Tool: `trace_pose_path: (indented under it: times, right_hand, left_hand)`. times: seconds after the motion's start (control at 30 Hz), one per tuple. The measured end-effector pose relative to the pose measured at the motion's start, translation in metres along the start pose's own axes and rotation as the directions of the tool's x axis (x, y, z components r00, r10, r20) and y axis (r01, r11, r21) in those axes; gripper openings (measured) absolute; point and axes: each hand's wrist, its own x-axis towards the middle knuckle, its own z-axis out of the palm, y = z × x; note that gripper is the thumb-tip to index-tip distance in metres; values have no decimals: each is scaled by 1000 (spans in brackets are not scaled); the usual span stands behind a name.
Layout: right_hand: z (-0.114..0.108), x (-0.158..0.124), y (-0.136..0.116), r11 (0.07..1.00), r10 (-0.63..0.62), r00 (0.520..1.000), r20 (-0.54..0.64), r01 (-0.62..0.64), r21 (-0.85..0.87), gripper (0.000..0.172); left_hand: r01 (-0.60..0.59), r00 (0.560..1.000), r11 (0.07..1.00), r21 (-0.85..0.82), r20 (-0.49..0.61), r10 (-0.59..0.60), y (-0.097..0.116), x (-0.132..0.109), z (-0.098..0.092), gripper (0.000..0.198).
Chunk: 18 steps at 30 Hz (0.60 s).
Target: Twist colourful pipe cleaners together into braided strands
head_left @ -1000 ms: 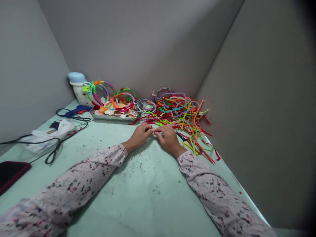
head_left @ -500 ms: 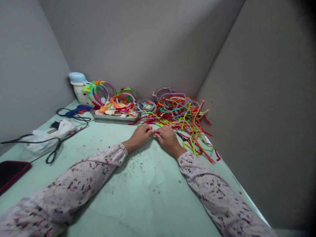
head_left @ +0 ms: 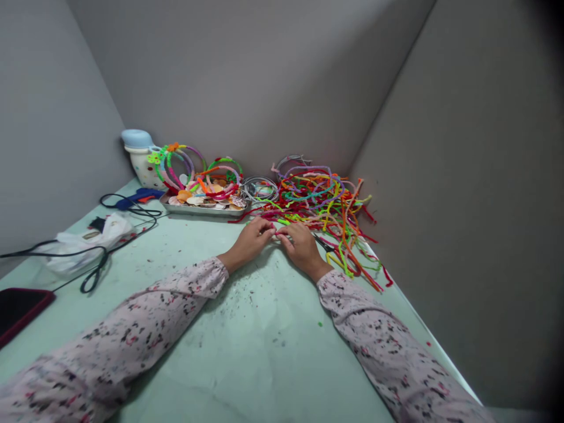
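My left hand (head_left: pixel 251 242) and my right hand (head_left: pixel 301 250) meet fingertip to fingertip over the table, just in front of a pile of coloured pipe cleaners (head_left: pixel 315 197). Both are closed in a pinch. A small pinkish-red pipe cleaner (head_left: pixel 274 230) shows between the fingers, mostly covered by them. Black-bladed scissors (head_left: pixel 325 244) lie close to the right of my right hand, partly among the strands. Behind my left hand stands a metal tray (head_left: pixel 202 210) holding seashells and several rings wrapped in coloured fuzzy strands.
Coiled grey wire (head_left: pixel 261 189) sits between tray and pile. At the back left stands a white bottle with a blue lid (head_left: pixel 140 157). A black cable (head_left: pixel 132 241) crosses a white plastic bag (head_left: pixel 79 249); a phone (head_left: pixel 24 311) lies at the left edge. Grey walls (head_left: pixel 247 76) enclose the table.
My left fingers have risen slightly and the fingertips of both hands have shifted around the pinkish-red pipe cleaner. The things on the table stay in place.
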Motion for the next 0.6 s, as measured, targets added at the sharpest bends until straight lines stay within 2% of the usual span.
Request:
trace_pose_path:
  times: [0.07,0.2,0.3,0.43,0.6]
  right_hand:
    - [0,1,0,1000,15,1000,-10,-15,9,15]
    - [1,1,1,1000,26,999,-18,-26,14,15]
    - [1,1,3,1000,30,999,-20,-30,9,16]
    - [2,0,4,1000,22,999,-33,-21,10,17]
    - [2,0,3,1000,23,999,-41,-23,11,16]
  left_hand:
    - [-13,1000,1000,-1,-18,13,0,-1,0,13]
    - [-51,995,999,-4,-82,50,-3,-2,3,20]
    - [-85,988,996,22,-124,87,-4,-2,3,15]
    - [-144,981,987,69,-118,151,-3,-2,2,7]
    - [-172,976,984,39,-132,176,-6,-2,3,9]
